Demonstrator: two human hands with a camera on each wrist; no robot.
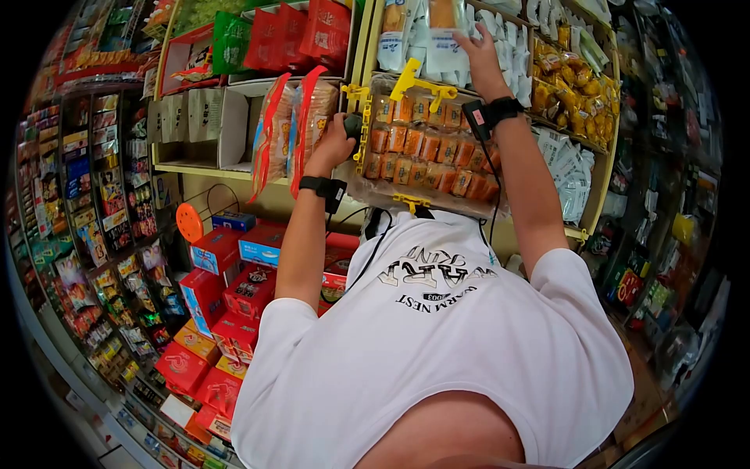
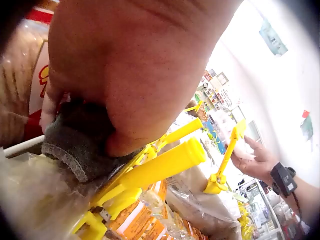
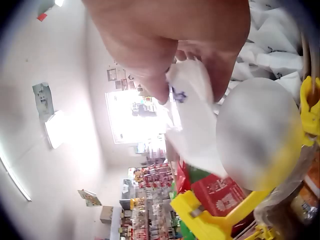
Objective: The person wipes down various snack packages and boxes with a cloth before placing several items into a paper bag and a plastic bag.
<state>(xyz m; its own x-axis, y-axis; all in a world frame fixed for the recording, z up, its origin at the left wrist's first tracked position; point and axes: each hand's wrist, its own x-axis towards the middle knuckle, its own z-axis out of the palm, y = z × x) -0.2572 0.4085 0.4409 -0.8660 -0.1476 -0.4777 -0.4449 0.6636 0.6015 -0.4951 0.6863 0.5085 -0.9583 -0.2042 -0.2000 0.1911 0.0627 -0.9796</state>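
A bunched dark grey cloth is gripped by my left hand, beside the yellow plastic edging of a tray of orange-wrapped snacks. In the left wrist view, my fingers curl round the cloth. My right hand pinches a white snack packet with a clear window showing something brown. Seen from the right wrist, the packet hangs between thumb and fingers, above similar white packets. A yellow clip-on holder stands between my hands.
Red-trimmed bags of long snacks stand just left of my left hand. Red bags fill a box behind them. Yellow-wrapped snacks lie on the right. Stacked red boxes sit lower left, and a black cable hangs from each wrist.
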